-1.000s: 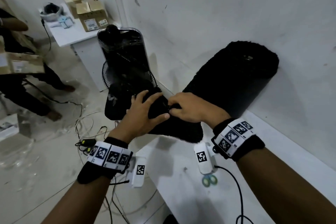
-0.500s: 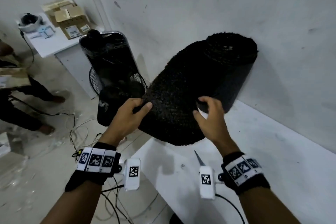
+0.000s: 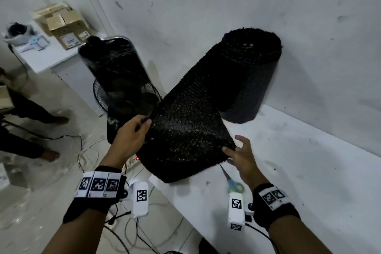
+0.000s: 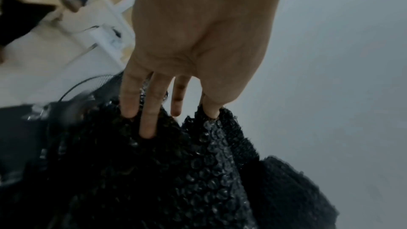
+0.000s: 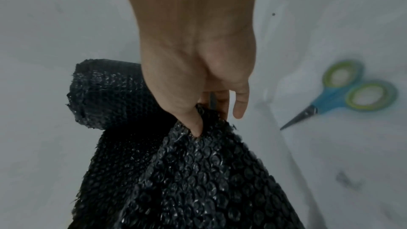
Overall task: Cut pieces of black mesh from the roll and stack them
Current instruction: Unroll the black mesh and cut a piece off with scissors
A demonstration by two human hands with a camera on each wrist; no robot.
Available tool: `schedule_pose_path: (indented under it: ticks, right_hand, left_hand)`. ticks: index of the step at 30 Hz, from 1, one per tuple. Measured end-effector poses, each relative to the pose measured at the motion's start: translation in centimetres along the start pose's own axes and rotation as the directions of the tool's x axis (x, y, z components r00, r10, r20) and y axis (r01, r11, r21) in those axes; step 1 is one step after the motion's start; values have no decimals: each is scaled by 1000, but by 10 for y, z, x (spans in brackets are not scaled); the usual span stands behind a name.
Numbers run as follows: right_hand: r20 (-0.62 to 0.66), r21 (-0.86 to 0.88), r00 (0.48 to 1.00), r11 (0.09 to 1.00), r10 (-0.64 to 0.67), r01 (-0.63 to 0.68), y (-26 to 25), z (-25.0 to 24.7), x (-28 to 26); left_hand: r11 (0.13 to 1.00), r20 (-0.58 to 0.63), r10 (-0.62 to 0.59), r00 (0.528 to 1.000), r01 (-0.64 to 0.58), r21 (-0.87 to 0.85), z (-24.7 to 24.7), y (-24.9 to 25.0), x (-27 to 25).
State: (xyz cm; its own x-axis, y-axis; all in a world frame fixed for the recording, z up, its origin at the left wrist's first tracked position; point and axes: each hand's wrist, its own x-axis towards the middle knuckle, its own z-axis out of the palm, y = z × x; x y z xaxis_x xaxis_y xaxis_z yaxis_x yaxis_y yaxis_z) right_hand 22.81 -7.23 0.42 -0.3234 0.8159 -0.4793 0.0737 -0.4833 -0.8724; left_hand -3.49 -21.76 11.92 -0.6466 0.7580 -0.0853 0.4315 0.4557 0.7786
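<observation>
The black mesh roll (image 3: 250, 72) stands on the white table (image 3: 299, 171) against the wall. A wide sheet of mesh (image 3: 185, 130) runs from it toward me, past the table's left edge. My left hand (image 3: 134, 136) grips the sheet's left edge, thumb on top and fingers beneath (image 4: 149, 119). My right hand (image 3: 237, 152) pinches the sheet's right corner between thumb (image 5: 193, 124) and fingers. Blue scissors with green handle rings (image 3: 232, 180) lie on the table just below my right hand; they also show in the right wrist view (image 5: 343, 93).
A black standing fan (image 3: 119, 80) wrapped in plastic stands left of the table, just behind the sheet. Cables and a power strip (image 3: 134, 160) lie on the floor below. Farther left, a white desk (image 3: 41, 57) carries cardboard boxes (image 3: 61, 24). A person's legs (image 3: 26, 113) are at far left.
Both hands have moved apart and toward me, pulling the mesh off the roll into a wide sheet. The right hand shifted from the sheet's far side to its near right corner.
</observation>
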Motion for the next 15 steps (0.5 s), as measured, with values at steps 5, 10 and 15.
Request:
schedule_pose_path:
  ticks: [5,10,15]
  right_hand:
    - [47,-104,990,986,-129,134,-15,-23,-4]
    - [60,-52,988,988,-141,144,-35,-28,-3]
    - [55,-69,984,983,-169,173,-41,-25,-1]
  left_hand:
    - [946,-67,243,968,-221,237,-3,-4,6]
    - [996,51,-79,996,80,-35,5,-7,1]
    - [977,49,-146,988,152,-152,0,-11,1]
